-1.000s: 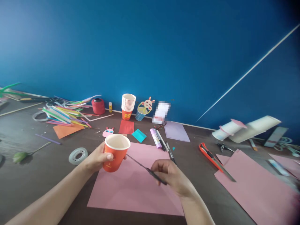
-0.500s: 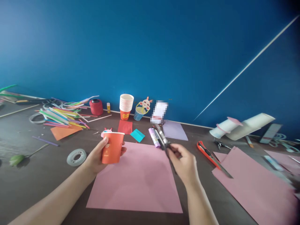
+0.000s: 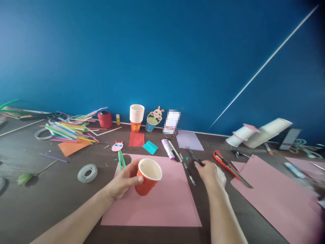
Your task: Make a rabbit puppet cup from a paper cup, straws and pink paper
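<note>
My left hand (image 3: 127,179) is closed around a red paper cup (image 3: 147,184), held above a pink paper sheet (image 3: 162,210). The cup tilts so its pale inside shows, with a small dark spot near the rim. Right of the sheet, my right hand (image 3: 209,174) grips the dark handles of scissors (image 3: 195,157), blades pointing away from me. A pen (image 3: 187,169) lies across the sheet's right edge, beside that hand. A pink paper animal head (image 3: 117,146) on green and purple straws (image 3: 121,160) lies behind my left hand.
Straws (image 3: 63,128), a tape roll (image 3: 87,173) and red thread (image 3: 105,119) lie left. Stacked cups (image 3: 136,118) and a blue cup with a rabbit figure (image 3: 151,124) stand by the wall. A utility knife (image 3: 231,167) and more pink paper (image 3: 274,200) lie right.
The cup has moved right and tipped its opening toward me. My right hand, earlier holding a blurred dark and silvery object, has moved right and lower, onto the scissors. The paper head's straws now show.
</note>
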`<act>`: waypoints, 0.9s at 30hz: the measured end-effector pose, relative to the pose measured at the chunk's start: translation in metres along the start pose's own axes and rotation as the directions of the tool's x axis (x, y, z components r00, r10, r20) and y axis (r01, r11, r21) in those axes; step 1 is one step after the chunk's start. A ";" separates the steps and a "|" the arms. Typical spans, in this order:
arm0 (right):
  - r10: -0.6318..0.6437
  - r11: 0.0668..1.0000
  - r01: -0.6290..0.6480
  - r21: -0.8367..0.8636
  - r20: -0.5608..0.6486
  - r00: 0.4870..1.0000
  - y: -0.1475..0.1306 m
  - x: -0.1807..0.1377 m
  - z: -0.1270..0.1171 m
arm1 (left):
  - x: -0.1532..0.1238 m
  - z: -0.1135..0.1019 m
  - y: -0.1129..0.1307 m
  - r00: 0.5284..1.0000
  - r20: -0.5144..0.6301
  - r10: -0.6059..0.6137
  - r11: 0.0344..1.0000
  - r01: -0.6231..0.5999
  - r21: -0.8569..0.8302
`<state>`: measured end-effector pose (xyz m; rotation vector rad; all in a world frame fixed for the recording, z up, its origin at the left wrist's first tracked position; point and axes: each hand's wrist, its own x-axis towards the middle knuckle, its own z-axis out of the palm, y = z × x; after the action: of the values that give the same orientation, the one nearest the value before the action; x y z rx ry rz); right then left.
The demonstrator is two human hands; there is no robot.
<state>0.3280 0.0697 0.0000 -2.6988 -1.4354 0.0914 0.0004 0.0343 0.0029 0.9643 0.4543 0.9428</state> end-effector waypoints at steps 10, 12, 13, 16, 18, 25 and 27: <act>-0.696 0.546 0.616 0.568 -0.102 0.711 -0.048 -0.066 -0.038 | 0.003 -0.001 -0.006 0.994 0.102 -0.031 0.993 0.018 0.121; -0.856 0.354 0.677 0.645 -0.068 0.512 -0.066 -0.094 -0.047 | 0.002 -0.001 -0.005 0.994 0.105 -0.039 0.992 0.026 0.124; -0.881 0.330 0.684 0.650 -0.049 0.471 -0.073 -0.107 -0.050 | 0.001 -0.001 -0.004 0.993 0.107 -0.043 0.991 0.028 0.130; -0.887 0.307 0.714 0.629 -0.083 0.455 -0.088 -0.132 -0.052 | 0.002 -0.007 0.005 0.999 0.030 0.014 0.966 -0.022 0.256; -0.856 0.353 0.742 0.570 -0.123 0.502 -0.090 -0.137 -0.049 | 0.004 -0.017 0.016 0.976 -0.167 0.137 0.838 -0.024 0.546; -0.668 0.579 0.753 0.312 -0.349 0.658 -0.079 -0.122 -0.028 | 0.008 -0.059 0.047 0.760 -0.564 0.322 0.135 0.553 0.822; -0.643 0.594 0.750 0.290 -0.389 0.660 -0.078 -0.122 -0.026 | 0.008 -0.062 0.043 0.752 -0.585 0.303 0.049 0.601 0.798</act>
<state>0.1982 0.0105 0.0355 -1.5658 -1.9933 0.0121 -0.0594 0.0815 0.0078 1.7970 2.0806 0.5581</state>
